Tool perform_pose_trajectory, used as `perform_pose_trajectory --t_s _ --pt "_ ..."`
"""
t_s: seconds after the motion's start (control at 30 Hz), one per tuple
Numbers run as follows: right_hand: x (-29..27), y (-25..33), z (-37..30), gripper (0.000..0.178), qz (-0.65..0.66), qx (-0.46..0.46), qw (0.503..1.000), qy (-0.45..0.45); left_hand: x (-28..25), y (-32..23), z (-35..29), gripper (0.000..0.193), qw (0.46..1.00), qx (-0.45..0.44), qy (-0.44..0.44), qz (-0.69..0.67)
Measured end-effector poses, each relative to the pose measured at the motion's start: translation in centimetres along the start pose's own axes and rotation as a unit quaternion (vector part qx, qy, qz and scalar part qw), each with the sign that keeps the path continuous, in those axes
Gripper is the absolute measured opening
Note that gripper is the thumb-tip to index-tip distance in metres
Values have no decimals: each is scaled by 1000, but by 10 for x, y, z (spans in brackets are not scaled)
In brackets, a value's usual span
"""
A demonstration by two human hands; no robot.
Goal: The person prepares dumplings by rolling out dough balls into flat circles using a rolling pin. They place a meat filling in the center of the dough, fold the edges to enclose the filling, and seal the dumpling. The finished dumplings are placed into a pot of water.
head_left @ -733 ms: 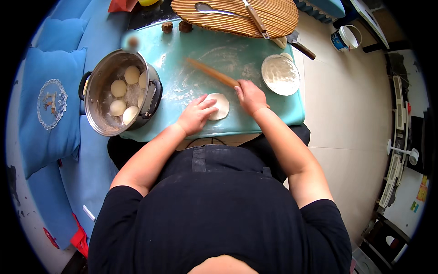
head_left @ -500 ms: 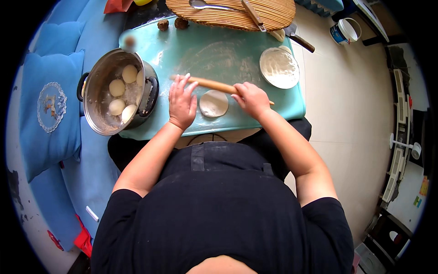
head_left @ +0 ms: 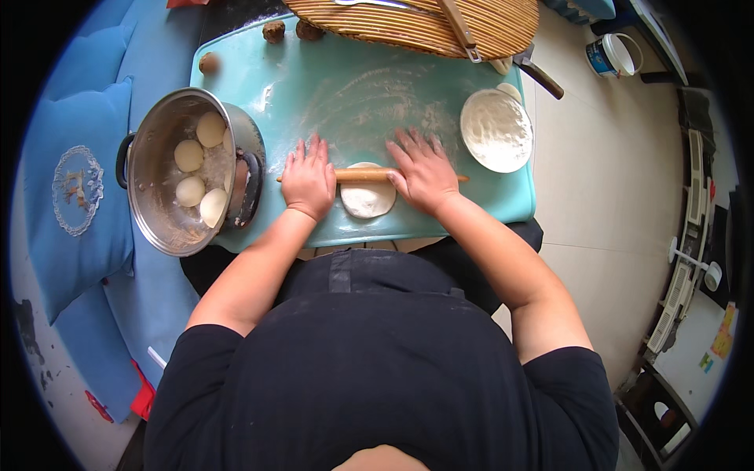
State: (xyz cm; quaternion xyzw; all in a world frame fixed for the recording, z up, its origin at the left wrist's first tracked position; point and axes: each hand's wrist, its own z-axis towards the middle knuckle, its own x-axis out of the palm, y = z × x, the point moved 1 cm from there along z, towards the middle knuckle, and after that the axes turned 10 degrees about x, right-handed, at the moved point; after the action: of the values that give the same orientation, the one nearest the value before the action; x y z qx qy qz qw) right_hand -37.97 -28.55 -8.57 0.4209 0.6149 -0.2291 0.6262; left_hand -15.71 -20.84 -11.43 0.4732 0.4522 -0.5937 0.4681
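A wooden rolling pin (head_left: 366,175) lies crosswise over a floured disc of dough (head_left: 367,201) on the turquoise tabletop. My left hand (head_left: 309,182) rests flat over the pin's left part, fingers stretched forward. On its right part lies the palm of my right hand (head_left: 422,170), fingers spread and pointing away from me. Both hands press on the pin from above without wrapping round it. The dough shows in front of and behind the pin, between the hands.
At left stands a steel pot (head_left: 182,238) with several pale dough balls (head_left: 189,155). A bowl of flour (head_left: 496,131) is at right. Brown lumps (head_left: 273,31) sit along the far left edge. A slatted round board (head_left: 408,38) and a dark-handled blade (head_left: 542,78) lie at the far side.
The rolling pin, held tilted behind the dough before, now lies level across it. My right hand has opened from its grip and flattened on the pin; my left palm has come down on it.
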Motion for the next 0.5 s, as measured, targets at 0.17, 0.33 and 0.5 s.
perform_pose_trajectory --t_s 0.17,0.33,0.5 --pt "-1 -7 34 56 -45 43 998 14 1 5 29 47 998 -54 25 34" --pt "5 -13 50 51 -21 69 997 -37 3 12 50 44 994 -86 -58 46" --pt "9 -25 44 39 85 44 980 -177 12 3 47 55 974 -173 -149 4"
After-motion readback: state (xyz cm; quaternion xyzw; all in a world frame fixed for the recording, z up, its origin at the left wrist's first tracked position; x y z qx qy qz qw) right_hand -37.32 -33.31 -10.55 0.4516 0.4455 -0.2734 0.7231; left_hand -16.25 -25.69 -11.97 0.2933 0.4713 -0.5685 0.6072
